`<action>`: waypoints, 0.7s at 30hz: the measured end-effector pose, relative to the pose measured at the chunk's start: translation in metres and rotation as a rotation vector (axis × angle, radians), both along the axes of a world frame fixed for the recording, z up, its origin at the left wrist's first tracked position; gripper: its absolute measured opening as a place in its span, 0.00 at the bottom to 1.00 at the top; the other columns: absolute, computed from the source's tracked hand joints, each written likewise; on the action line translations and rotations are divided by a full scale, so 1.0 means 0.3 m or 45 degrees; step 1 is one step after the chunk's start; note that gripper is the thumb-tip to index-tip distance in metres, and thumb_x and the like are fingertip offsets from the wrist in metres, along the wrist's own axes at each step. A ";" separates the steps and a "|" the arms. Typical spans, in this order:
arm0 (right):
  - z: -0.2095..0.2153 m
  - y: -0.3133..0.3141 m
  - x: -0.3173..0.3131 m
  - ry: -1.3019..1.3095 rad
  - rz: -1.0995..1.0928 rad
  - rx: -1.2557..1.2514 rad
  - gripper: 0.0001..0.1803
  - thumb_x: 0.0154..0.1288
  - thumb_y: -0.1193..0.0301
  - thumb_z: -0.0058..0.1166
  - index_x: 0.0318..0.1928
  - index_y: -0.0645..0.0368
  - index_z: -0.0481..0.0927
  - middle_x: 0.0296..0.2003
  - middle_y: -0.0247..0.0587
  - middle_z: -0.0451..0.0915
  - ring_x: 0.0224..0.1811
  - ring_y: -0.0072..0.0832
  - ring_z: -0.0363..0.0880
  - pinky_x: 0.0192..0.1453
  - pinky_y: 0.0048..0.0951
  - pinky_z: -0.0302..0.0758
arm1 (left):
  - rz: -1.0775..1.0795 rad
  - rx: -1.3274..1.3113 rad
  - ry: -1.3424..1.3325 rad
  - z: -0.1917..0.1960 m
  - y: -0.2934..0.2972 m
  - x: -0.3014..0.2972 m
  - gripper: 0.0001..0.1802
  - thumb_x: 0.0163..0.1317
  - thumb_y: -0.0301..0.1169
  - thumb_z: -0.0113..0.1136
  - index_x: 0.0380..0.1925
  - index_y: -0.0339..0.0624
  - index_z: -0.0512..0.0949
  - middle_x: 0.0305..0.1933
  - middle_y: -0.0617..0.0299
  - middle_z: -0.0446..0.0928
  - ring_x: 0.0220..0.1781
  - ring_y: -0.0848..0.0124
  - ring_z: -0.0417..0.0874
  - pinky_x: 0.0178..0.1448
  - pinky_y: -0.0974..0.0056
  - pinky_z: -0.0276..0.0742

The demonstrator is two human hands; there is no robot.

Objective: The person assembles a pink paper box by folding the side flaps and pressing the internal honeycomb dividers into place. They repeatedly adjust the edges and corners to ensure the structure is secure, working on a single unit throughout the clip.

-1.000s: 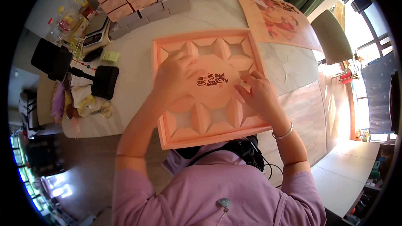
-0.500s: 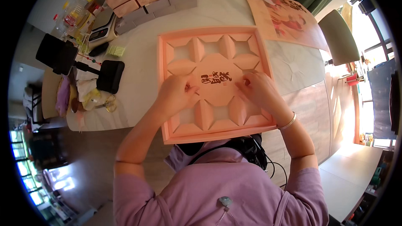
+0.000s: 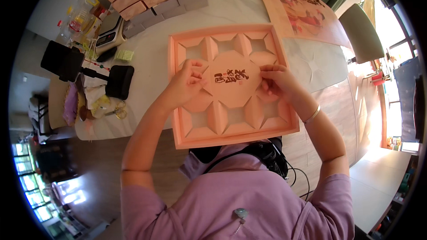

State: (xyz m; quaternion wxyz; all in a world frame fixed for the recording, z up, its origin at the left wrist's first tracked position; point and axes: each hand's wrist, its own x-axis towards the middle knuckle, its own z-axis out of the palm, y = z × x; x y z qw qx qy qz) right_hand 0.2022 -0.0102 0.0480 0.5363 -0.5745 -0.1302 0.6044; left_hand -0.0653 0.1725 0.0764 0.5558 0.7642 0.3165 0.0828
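Observation:
A shallow pink square box [image 3: 291, 130] is held up in front of my body, over the near table edge. It contains a divider insert with several bevelled compartments [image 3: 233, 118]. An octagonal pink panel [image 3: 229, 92] with dark brush lettering covers the middle. My left hand [image 3: 189, 82] is beside the panel's left edge, fingers loosely bent and apart, with nothing visible in them. At the opposite edge, my right hand [image 3: 279, 80] has its fingertips closed on the panel's rim; the exact contact is partly hidden. A bracelet [image 3: 312, 114] circles my right wrist.
Pink and grey small boxes [image 3: 153, 0] are stacked at the back left, beside a kitchen scale [image 3: 110, 35]. A black phone stand [image 3: 119, 81] and scissors [image 3: 118, 109] lie left. A printed pink sheet [image 3: 307, 15] is at the back right, near a chair [image 3: 361, 33].
Both hands have moved up along the sides of the panel, and the left hand's fingers have spread. The box and its lettering appear slightly higher in view.

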 end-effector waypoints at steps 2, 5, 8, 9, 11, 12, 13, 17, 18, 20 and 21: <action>-0.004 0.005 -0.015 0.089 -0.078 -0.032 0.10 0.78 0.77 0.49 0.52 0.66 0.80 0.27 0.34 0.79 0.25 0.24 0.82 0.24 0.27 0.82 | -0.020 -0.217 -0.094 -0.065 0.032 -0.015 0.21 0.71 0.20 0.59 0.61 0.37 0.67 0.52 0.55 0.82 0.54 0.68 0.85 0.61 0.63 0.81; 0.027 0.023 -0.060 0.099 -0.145 -0.150 0.08 0.78 0.78 0.46 0.49 0.65 0.79 0.26 0.33 0.77 0.26 0.24 0.81 0.25 0.29 0.83 | -0.058 -0.527 -0.205 -0.100 0.062 -0.025 0.20 0.70 0.17 0.57 0.60 0.39 0.69 0.52 0.55 0.81 0.55 0.69 0.84 0.62 0.62 0.82; 0.017 0.027 -0.057 0.102 0.016 -0.178 0.06 0.78 0.79 0.46 0.44 0.63 0.78 0.27 0.32 0.75 0.26 0.22 0.79 0.25 0.26 0.79 | -0.062 -0.565 -0.157 -0.073 0.055 -0.014 0.20 0.68 0.16 0.57 0.59 0.40 0.70 0.51 0.56 0.81 0.55 0.70 0.85 0.61 0.63 0.83; 0.010 0.031 -0.052 0.107 0.111 -0.164 0.06 0.78 0.79 0.46 0.42 0.62 0.77 0.27 0.32 0.74 0.26 0.21 0.77 0.24 0.25 0.76 | -0.076 -0.561 -0.175 -0.082 0.058 -0.013 0.20 0.68 0.16 0.57 0.58 0.40 0.70 0.52 0.57 0.81 0.55 0.71 0.85 0.60 0.63 0.83; -0.001 0.035 -0.047 0.079 0.120 -0.163 0.07 0.78 0.79 0.45 0.40 0.61 0.77 0.27 0.32 0.73 0.25 0.20 0.77 0.23 0.25 0.75 | -0.090 -0.559 -0.209 -0.099 0.061 -0.009 0.19 0.68 0.15 0.56 0.58 0.40 0.71 0.52 0.57 0.81 0.54 0.72 0.85 0.59 0.64 0.84; -0.001 0.037 -0.046 0.064 0.126 -0.164 0.07 0.78 0.79 0.45 0.40 0.61 0.76 0.27 0.32 0.73 0.25 0.20 0.77 0.23 0.25 0.75 | -0.091 -0.562 -0.224 -0.108 0.059 -0.005 0.19 0.68 0.15 0.56 0.57 0.40 0.71 0.52 0.58 0.82 0.54 0.72 0.85 0.59 0.65 0.84; 0.004 0.040 -0.047 0.039 0.121 -0.181 0.08 0.78 0.79 0.44 0.40 0.61 0.76 0.27 0.32 0.73 0.24 0.20 0.76 0.22 0.25 0.75 | -0.091 -0.565 -0.239 -0.112 0.057 -0.002 0.19 0.68 0.14 0.56 0.56 0.40 0.72 0.52 0.58 0.82 0.54 0.72 0.85 0.58 0.65 0.84; 0.023 0.051 -0.056 -0.039 0.162 -0.241 0.07 0.77 0.79 0.44 0.40 0.62 0.76 0.26 0.32 0.73 0.20 0.20 0.75 0.20 0.26 0.73 | -0.043 -0.539 -0.221 -0.114 0.029 0.002 0.17 0.68 0.13 0.54 0.54 0.39 0.74 0.53 0.59 0.81 0.54 0.73 0.84 0.58 0.65 0.84; 0.020 0.056 -0.050 -0.055 0.188 -0.248 0.07 0.77 0.79 0.44 0.40 0.62 0.77 0.26 0.32 0.73 0.20 0.21 0.75 0.19 0.26 0.73 | -0.039 -0.538 -0.231 -0.125 0.026 0.002 0.17 0.68 0.13 0.53 0.54 0.39 0.75 0.53 0.60 0.81 0.54 0.73 0.84 0.58 0.66 0.84; -0.002 0.066 -0.034 -0.037 0.230 -0.247 0.06 0.77 0.77 0.46 0.38 0.61 0.75 0.25 0.34 0.74 0.19 0.23 0.76 0.18 0.28 0.72 | -0.034 -0.519 -0.224 -0.133 0.022 0.003 0.16 0.69 0.12 0.53 0.53 0.39 0.76 0.53 0.60 0.81 0.54 0.74 0.84 0.59 0.66 0.83; -0.009 0.070 -0.030 -0.027 0.252 -0.246 0.07 0.76 0.76 0.48 0.37 0.61 0.75 0.25 0.35 0.75 0.18 0.24 0.76 0.18 0.29 0.72 | -0.034 -0.501 -0.206 -0.134 0.019 0.005 0.16 0.69 0.12 0.52 0.53 0.39 0.76 0.54 0.61 0.81 0.55 0.74 0.83 0.59 0.67 0.82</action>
